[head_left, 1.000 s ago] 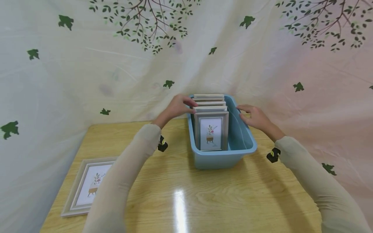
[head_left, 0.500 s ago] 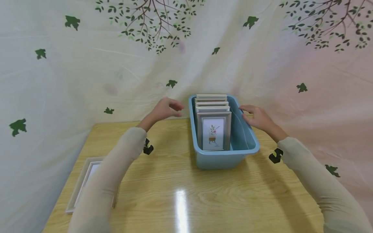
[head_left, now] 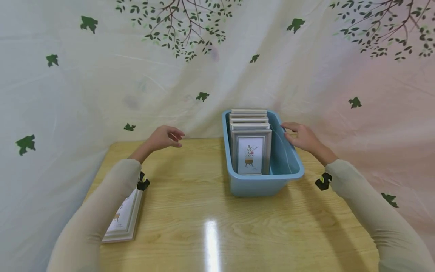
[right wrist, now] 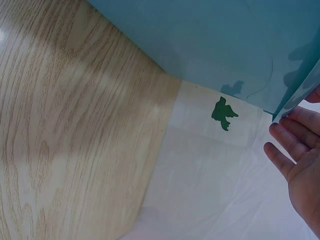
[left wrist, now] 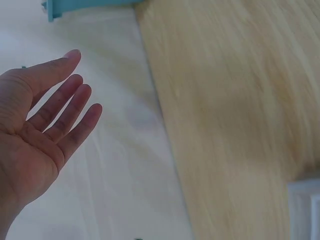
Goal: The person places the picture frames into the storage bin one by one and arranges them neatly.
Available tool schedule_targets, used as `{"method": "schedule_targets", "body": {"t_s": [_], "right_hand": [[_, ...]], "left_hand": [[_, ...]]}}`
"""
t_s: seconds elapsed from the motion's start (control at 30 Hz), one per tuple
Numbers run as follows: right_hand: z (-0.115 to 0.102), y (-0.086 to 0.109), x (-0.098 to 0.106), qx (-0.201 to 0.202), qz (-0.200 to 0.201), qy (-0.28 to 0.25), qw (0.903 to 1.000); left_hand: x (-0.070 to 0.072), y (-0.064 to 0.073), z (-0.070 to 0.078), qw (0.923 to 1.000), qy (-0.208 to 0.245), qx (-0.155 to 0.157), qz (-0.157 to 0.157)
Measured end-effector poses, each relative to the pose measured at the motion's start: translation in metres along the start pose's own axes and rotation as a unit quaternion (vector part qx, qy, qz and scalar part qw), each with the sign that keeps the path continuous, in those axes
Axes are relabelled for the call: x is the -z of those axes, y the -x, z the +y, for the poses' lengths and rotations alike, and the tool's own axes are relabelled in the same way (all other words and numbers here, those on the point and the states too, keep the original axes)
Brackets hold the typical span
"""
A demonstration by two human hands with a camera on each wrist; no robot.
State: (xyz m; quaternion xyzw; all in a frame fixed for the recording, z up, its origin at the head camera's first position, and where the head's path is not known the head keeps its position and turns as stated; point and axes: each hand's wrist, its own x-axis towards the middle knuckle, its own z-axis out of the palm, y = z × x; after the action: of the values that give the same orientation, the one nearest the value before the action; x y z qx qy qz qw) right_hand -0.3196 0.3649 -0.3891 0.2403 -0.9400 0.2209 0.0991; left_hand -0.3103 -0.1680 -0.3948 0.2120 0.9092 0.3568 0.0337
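One picture frame [head_left: 125, 215] lies flat at the surface's [head_left: 210, 211] near-left edge, several stand in the blue bin [head_left: 265, 181]; my left hand [head_left: 163, 138] hovers empty, fingers relaxed, my right hand [head_left: 302, 136] rests straight-fingered on the bin's rim.

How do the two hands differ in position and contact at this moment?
The left hand hovers empty over the table, fingers relaxed, well apart from the blue bin. The right hand rests at the bin's right rim, fingers on its wall. Neither hand holds a picture frame; both wear beige sleeves.
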Motion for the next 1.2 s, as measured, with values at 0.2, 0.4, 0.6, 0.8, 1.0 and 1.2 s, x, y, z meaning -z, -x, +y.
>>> {"method": "schedule_targets", "body": {"t_s": [0.2, 0.4, 0.6, 0.8, 1.0, 1.2], "right_hand": [[0.002, -0.002, 0.001, 0.005, 0.006, 0.004, 1.0], [0.001, -0.003, 0.001, -0.001, 0.003, -0.001, 1.0], [0.002, -0.004, 0.001, -0.001, 0.008, -0.013, 0.9999], [0.003, -0.006, -0.001, -0.001, 0.013, -0.013, 0.9998], [0.003, -0.006, -0.003, -0.008, 0.014, -0.015, 0.9998], [0.001, -0.005, -0.003, -0.007, 0.016, -0.018, 0.9997]], "left_hand": [[0.011, 0.026, -0.026, 0.9996, -0.015, 0.021, -0.014], [0.017, 0.055, -0.05, 0.9978, -0.013, 0.051, -0.04], [0.022, 0.083, -0.085, 0.9954, -0.005, 0.075, -0.059], [0.033, 0.113, -0.106, 0.9938, -0.051, 0.084, -0.052], [0.047, 0.14, -0.118, 0.9927, -0.046, 0.099, -0.05], [0.056, 0.156, -0.132, 0.9868, -0.06, 0.134, -0.069]]}}
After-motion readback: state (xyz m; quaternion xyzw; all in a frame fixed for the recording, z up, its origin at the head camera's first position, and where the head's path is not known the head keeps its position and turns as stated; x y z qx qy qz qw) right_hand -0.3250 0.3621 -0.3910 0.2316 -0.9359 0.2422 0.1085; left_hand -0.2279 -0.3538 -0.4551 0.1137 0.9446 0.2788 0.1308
